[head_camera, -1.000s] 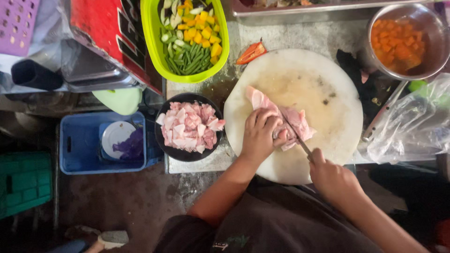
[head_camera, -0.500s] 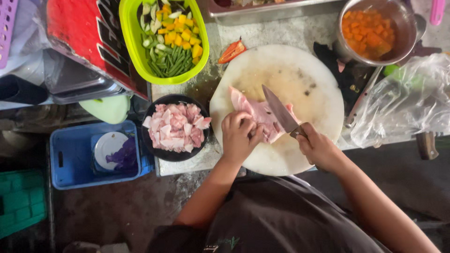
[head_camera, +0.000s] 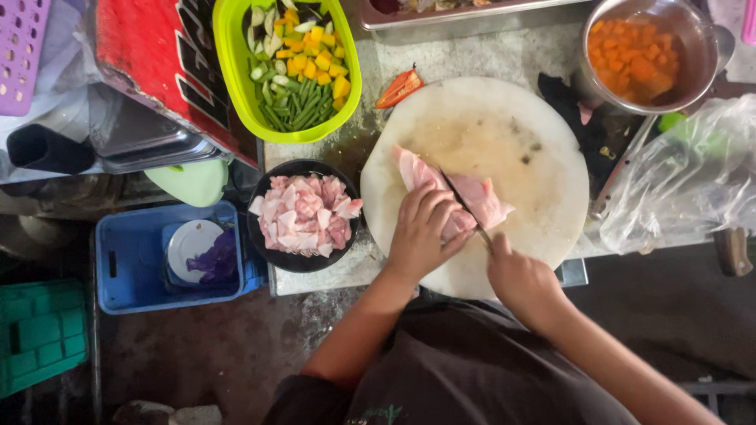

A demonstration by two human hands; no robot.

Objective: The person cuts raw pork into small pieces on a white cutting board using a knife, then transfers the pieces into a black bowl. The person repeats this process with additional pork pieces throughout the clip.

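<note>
A slab of raw pink meat [head_camera: 480, 197] lies on a round white cutting board [head_camera: 535, 157]. My left hand [head_camera: 425, 232] presses down on the meat's near side, fingers curled over it. My right hand [head_camera: 520, 279] grips a knife [head_camera: 465, 206] whose blade runs edge-down into the meat just right of my left fingers. To the left, touching the board's edge, a black bowl [head_camera: 272, 248] holds several cut meat pieces [head_camera: 305, 214].
A green basket [head_camera: 236, 71] of chopped vegetables sits at the back left, a metal bowl [head_camera: 709, 31] of orange cubes at the back right. A red pepper slice [head_camera: 400, 86], a clear plastic bag [head_camera: 685, 181], and a blue crate [head_camera: 130, 260] below the counter's left edge.
The knife, raised flat above the meat half a second ago, has come down into it. My right hand drew back toward me. My left hand stays on the meat.
</note>
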